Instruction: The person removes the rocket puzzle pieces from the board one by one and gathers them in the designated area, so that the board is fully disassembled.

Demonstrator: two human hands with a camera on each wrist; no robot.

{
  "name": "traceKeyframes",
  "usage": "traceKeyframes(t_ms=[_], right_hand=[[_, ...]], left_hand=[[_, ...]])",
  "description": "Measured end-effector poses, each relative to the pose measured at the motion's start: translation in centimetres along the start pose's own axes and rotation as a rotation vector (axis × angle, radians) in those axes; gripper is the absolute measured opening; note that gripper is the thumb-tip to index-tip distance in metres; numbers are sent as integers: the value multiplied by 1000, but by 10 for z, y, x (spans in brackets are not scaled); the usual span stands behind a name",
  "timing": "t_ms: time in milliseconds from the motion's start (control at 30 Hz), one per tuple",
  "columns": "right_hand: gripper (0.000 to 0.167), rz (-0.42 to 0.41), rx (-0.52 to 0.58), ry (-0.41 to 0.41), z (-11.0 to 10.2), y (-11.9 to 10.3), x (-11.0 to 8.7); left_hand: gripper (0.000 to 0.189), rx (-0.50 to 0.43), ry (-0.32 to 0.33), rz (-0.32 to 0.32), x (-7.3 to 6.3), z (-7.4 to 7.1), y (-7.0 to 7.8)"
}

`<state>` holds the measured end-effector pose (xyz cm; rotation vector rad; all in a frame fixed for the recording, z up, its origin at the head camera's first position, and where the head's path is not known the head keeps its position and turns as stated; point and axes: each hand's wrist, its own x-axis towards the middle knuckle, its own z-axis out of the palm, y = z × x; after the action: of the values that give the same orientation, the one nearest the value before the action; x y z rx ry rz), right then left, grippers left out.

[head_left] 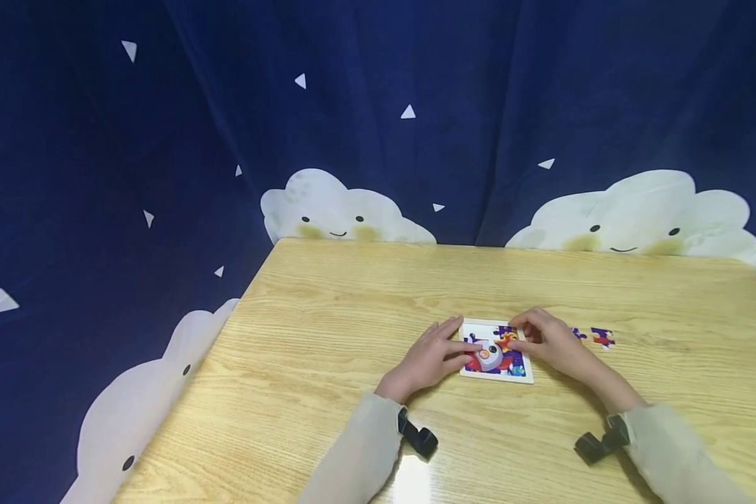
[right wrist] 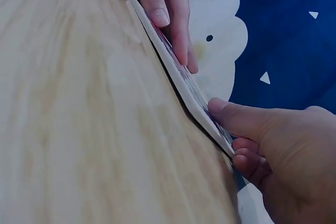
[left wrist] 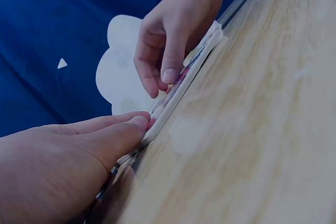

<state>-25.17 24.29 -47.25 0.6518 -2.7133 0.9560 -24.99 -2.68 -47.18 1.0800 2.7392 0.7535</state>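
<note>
A small jigsaw puzzle in a white frame (head_left: 496, 378) lies on the wooden table in the head view. Its assembled pieces show a round-faced penguin-like figure (head_left: 493, 360) on purple; bare white backing shows at the upper left. My left hand (head_left: 423, 360) rests at the puzzle's left side, fingers extended, some on the picture. At the right side, my right hand (head_left: 557, 346) holds the frame's edge, its thumb (right wrist: 231, 114) on top and the other fingers curled beside the rim. Whether a piece sits under that thumb is hidden.
Right of the right hand lies a loose purple-and-red puzzle piece (head_left: 603, 337), with another piece (head_left: 578, 333) partly hidden behind the hand. A dark blue curtain (head_left: 378, 140) with clouds stands behind the table (head_left: 327, 301). Each wrist wears a black strap mount (head_left: 418, 437).
</note>
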Motion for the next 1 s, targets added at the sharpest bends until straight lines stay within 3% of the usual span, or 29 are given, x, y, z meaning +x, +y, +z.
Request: traceKeyframes(t_ms=[333,633,1000], right_hand=[[28,74,-24,-135,-7,-5,9],[26,40,-27,-148,-8,-8,12],[26,47,20,-250,-14,-13,20]], left_hand=[[33,12,-3,9,1,-1,1],[33,10,3,6,1,0,1],[33,30,12,10,2,1,-1]])
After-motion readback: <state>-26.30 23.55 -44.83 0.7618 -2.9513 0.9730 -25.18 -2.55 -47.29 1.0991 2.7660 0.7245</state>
